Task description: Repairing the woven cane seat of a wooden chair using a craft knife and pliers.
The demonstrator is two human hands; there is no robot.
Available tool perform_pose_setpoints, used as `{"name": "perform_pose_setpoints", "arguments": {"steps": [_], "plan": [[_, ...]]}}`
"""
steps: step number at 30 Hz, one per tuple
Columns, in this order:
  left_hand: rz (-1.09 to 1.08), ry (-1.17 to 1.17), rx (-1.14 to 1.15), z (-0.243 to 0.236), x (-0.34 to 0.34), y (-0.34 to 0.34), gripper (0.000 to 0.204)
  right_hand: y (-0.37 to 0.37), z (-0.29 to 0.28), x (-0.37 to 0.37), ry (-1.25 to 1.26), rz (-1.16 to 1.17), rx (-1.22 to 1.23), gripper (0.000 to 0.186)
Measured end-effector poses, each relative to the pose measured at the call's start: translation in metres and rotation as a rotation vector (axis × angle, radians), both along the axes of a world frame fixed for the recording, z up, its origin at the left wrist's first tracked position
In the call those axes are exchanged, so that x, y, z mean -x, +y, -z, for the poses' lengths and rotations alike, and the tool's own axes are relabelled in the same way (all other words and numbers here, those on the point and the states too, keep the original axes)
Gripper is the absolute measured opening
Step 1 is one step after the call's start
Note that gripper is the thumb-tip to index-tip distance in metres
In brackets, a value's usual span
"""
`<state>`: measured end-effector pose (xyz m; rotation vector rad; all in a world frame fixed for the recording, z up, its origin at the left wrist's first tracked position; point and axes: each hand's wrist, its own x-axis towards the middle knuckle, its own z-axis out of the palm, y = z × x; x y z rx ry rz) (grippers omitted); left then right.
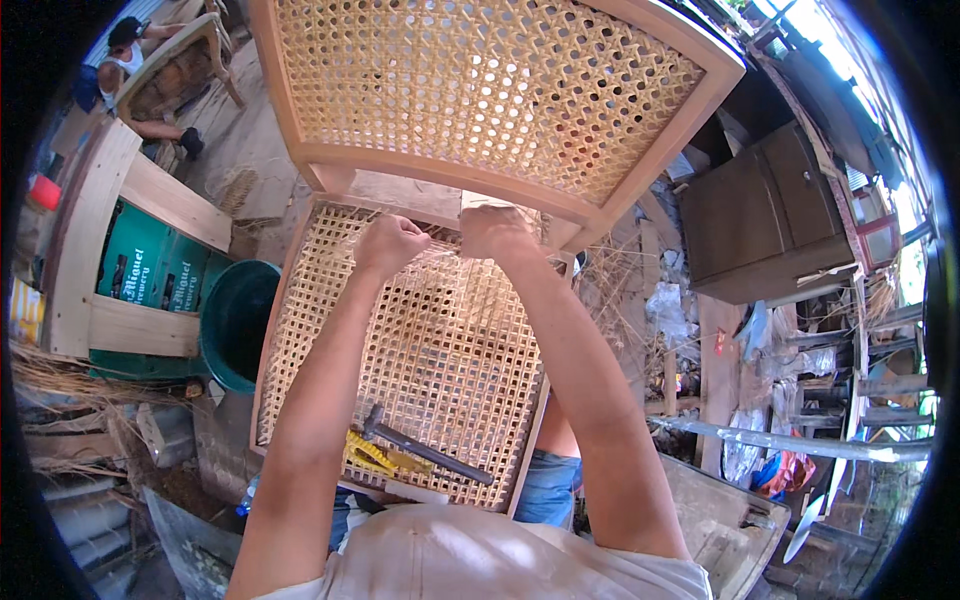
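Plainly, my left hand (393, 243) and right hand (495, 232) curl inward over the woven seat (440, 345), though what they grip I cannot tell.

The backrest (490, 80) was straw-yellow cane, patterned with rounded holes between crossing diagonals, and its frame (663, 165) pinkish brown. The seat (440, 350) showed a pale tan grid of squarish openings. The hammer's handle (440, 459) looked blackish (the tool (366, 453) beside it was bright yellow). The bucket (213, 335) was dark green, the cabinet (765, 215) deep brown.
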<state>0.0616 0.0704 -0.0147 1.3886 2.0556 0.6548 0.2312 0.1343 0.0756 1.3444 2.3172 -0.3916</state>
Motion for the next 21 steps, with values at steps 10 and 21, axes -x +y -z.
{"name": "perform_pose_setpoints", "arguments": {"steps": [10,21], "plan": [[0.107,-0.023,-0.042,0.031,0.008,-0.002,0.029,-0.011,-0.013,0.001,0.029,0.015,-0.003,0.037],[0.126,-0.030,-0.064,0.019,-0.003,-0.002,0.030,-0.008,0.029,-0.055,0.230,0.171,-0.106,0.034]]}}
